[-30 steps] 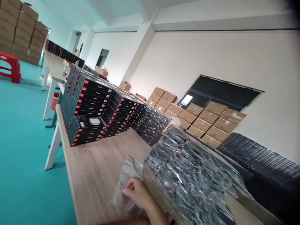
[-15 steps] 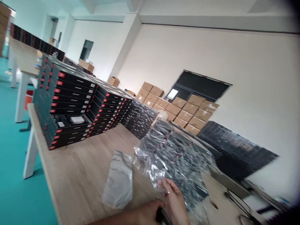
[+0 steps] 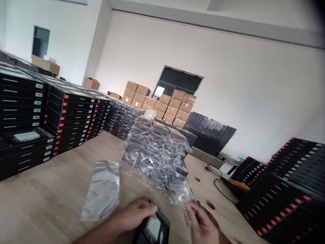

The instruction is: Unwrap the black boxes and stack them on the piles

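Observation:
At the bottom of the view my left hand grips the upper edge of an open black box, thumb on top. A white item lies in that box; its lower part is cut off by the frame. To the right, my right hand pinches a clear plastic bag between thumb and fingers. Beyond both hands stands a pile of black boxes wrapped in clear plastic. A flat stack of clear plastic bags lies on the table to the left of my left hand.
Black boxes with red marks are stacked on the left, one open box showing a white item. More black boxes stand at the right. A cable crosses the wooden table. Cardboard cartons line the wall.
The view has swung to the right, bringing the right-hand box stacks in. My hands have moved apart. The black box in my left hand now shows more fully.

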`<control>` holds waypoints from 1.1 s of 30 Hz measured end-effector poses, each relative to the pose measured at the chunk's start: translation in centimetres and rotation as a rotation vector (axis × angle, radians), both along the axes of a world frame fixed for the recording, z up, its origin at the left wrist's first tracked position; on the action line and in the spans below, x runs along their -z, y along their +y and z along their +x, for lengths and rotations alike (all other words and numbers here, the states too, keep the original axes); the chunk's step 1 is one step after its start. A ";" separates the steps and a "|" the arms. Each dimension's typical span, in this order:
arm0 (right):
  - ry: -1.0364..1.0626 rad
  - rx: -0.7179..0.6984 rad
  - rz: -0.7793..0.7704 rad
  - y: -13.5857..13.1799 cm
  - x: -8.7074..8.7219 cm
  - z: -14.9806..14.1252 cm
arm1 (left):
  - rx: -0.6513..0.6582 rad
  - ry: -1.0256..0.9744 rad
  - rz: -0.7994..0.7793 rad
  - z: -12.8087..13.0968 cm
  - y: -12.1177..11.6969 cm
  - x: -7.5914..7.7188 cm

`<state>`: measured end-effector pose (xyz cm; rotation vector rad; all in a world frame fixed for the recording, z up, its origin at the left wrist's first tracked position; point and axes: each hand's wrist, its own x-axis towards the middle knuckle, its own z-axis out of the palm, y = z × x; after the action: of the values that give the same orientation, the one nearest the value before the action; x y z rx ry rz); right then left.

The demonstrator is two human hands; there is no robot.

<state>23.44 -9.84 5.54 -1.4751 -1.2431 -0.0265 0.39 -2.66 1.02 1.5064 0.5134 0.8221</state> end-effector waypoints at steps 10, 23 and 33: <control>-0.294 -0.368 -0.282 0.6 1.6 -6.4 | 0.031 -0.053 -0.094 0.1 0.3 0.2; -0.370 -0.337 -0.563 0.0 1.3 -6.7 | -0.228 0.017 -0.203 0.2 1.3 1.9; -0.253 -0.261 -0.397 0.2 1.3 -6.8 | -0.254 0.087 -0.159 0.2 1.4 1.9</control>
<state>16.60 -9.65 4.26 -1.6696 -1.7132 0.2262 0.59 -1.23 -0.89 1.3514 0.8279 0.8914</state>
